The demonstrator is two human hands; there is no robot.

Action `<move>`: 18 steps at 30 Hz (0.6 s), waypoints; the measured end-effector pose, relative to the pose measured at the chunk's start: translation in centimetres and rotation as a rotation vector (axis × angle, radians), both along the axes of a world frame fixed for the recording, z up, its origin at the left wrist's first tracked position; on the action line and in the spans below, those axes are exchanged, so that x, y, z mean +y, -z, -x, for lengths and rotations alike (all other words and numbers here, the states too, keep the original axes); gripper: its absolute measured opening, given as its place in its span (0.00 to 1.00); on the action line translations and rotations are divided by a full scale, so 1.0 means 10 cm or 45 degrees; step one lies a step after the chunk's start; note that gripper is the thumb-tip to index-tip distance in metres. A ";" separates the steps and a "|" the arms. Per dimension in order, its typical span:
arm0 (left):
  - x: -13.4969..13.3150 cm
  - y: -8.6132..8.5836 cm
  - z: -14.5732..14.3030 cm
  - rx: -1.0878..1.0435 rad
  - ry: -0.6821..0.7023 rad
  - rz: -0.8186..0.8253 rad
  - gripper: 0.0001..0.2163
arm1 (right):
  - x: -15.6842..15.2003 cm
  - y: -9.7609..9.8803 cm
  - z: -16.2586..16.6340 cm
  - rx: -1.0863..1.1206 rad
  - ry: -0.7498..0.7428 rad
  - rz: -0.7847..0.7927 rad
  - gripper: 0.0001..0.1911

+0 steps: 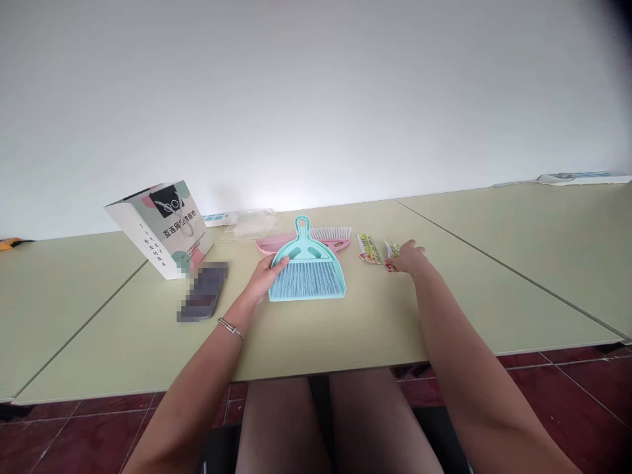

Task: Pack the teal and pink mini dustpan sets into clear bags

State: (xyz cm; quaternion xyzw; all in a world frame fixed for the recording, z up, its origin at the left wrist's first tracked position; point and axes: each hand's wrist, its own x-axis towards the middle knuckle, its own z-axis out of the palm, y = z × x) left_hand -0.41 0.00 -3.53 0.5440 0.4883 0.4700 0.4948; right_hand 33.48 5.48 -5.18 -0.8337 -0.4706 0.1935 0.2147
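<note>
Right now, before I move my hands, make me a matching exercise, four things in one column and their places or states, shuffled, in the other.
Things:
1. paper bag
2. pink dustpan
3. left hand
4. right hand

Places or states:
A. partly hidden by the turquoise dustpan
B. at a small printed packet
C. standing at the left of the view
D. holding the turquoise dustpan's edge

Right pairs: 1-C, 2-A, 3-D, 4-B.
</note>
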 end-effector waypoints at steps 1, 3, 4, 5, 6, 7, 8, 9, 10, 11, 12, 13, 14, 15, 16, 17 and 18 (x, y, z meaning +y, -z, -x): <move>0.00 0.00 0.00 -0.001 -0.004 0.002 0.23 | 0.00 0.00 -0.01 0.038 -0.001 -0.011 0.54; 0.01 0.01 0.00 -0.002 -0.023 0.008 0.23 | -0.01 -0.01 -0.05 0.108 0.000 -0.049 0.53; 0.01 0.01 0.00 -0.006 -0.035 0.013 0.23 | -0.01 -0.02 -0.07 0.133 0.005 -0.077 0.51; 0.01 0.00 0.00 -0.012 -0.043 0.018 0.22 | -0.02 -0.03 -0.08 0.149 0.009 -0.110 0.49; 0.01 0.00 -0.01 -0.022 -0.050 0.020 0.22 | -0.03 -0.05 -0.09 0.168 0.015 -0.148 0.47; 0.01 0.00 -0.01 -0.032 -0.057 0.018 0.22 | -0.03 -0.07 -0.09 0.180 0.019 -0.184 0.45; 0.00 -0.01 -0.01 -0.044 -0.066 0.012 0.22 | -0.04 -0.10 -0.07 0.200 0.023 -0.231 0.43; 0.00 -0.01 -0.02 -0.059 -0.078 0.004 0.22 | -0.05 -0.13 -0.03 0.244 0.024 -0.304 0.40; 0.00 -0.02 -0.03 -0.077 -0.092 -0.003 0.22 | -0.06 -0.16 0.04 0.327 0.016 -0.412 0.37; 0.00 -0.02 -0.03 -0.100 -0.109 -0.007 0.22 | -0.09 -0.19 0.14 0.445 -0.005 -0.556 0.33; 0.00 -0.02 -0.04 -0.127 -0.132 -0.008 0.22 | -0.12 -0.21 0.26 0.595 -0.039 -0.730 0.28; 0.00 -0.02 -0.05 -0.158 -0.158 -0.008 0.22 | -0.17 -0.23 0.41 0.760 -0.100 -0.906 0.23; -0.01 -0.02 -0.06 -0.192 -0.185 -0.007 0.22 | -0.23 -0.24 0.57 0.888 -0.182 -1.050 0.19; -0.01 -0.02 -0.07 -0.225 -0.212 -0.004 0.22 | -0.30 -0.25 0.74 0.990 -0.263 -1.151 0.16; -0.01 -0.02 -0.09 -0.261 -0.236 0.004 0.22 | -0.38 -0.24 0.90 1.074 -0.381 -1.181 0.15; -0.01 -0.02 -0.10 -0.300 -0.254 0.012 0.22 | -0.46 -0.22 1.06 1.109 -0.552 -1.137 0.15; -0.01 -0.01 -0.12 -0.342 -0.268 0.020 0.22 | -0.53 -0.20 1.19 1.071 -0.726 -1.090 0.15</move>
